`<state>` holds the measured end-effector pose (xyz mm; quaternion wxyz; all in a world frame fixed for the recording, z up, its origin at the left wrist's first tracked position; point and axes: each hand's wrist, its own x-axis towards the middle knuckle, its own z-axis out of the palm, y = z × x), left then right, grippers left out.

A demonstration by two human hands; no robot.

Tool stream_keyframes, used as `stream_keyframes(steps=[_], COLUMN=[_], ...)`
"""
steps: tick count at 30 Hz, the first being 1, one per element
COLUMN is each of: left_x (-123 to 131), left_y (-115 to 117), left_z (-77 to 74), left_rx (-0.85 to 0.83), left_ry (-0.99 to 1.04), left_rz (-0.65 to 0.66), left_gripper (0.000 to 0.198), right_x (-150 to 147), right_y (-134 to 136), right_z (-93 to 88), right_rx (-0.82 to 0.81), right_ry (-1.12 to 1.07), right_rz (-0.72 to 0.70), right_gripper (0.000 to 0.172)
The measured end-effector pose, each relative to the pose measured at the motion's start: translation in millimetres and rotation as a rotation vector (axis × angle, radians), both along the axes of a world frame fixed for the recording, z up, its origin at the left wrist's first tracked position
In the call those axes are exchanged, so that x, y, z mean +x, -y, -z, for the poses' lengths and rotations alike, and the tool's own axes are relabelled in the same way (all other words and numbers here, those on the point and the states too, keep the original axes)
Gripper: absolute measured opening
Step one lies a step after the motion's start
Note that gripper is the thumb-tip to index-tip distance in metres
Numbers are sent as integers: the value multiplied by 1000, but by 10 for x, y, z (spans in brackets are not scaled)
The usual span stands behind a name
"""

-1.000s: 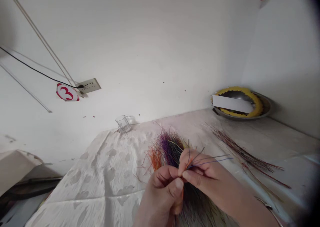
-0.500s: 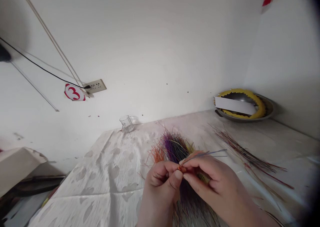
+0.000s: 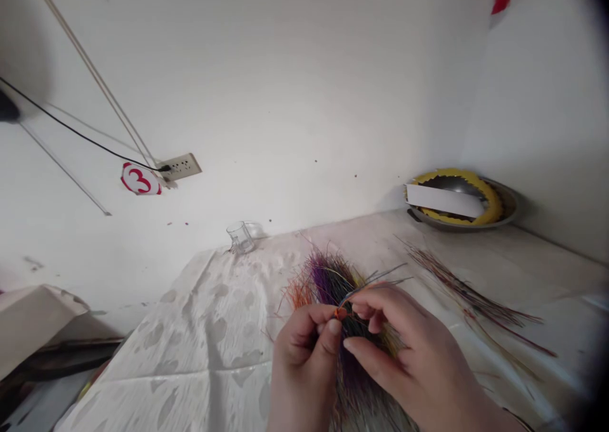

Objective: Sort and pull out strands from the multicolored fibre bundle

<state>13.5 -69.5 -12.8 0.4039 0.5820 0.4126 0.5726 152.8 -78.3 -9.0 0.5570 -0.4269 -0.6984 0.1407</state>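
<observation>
White patterned cloth covers the tabletop (image 3: 200,330), where a bundle of coloured fibres (image 3: 328,280) fans out under and just behind our hands. Our left hand (image 3: 304,349) and right hand (image 3: 409,356) meet fingertip to fingertip, both pinched on a few thin strands (image 3: 361,288) that stick out rightward above the bundle.

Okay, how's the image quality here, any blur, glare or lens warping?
Head view: soft, even light, no glare; the wall looks washed out; dark vignette in the right corners; wide-angle bending at the edges; left hand, right hand and the strands they pinch are slightly soft.
</observation>
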Motion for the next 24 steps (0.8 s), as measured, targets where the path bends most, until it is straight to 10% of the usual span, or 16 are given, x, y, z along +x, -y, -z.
stream_keyframes(steps=[11, 24], left_x=[-23, 19], left_y=[-13, 55], left_z=[41, -10], left_rx=[683, 548], left_ry=[-586, -595], left_rz=[-196, -199], left_gripper=[25, 17], right_x=[0, 10], right_y=[-30, -9], right_z=[53, 13], right_rx=[-195, -70], right_ry=[0, 100], right_rz=[-96, -23], right_gripper=[16, 25])
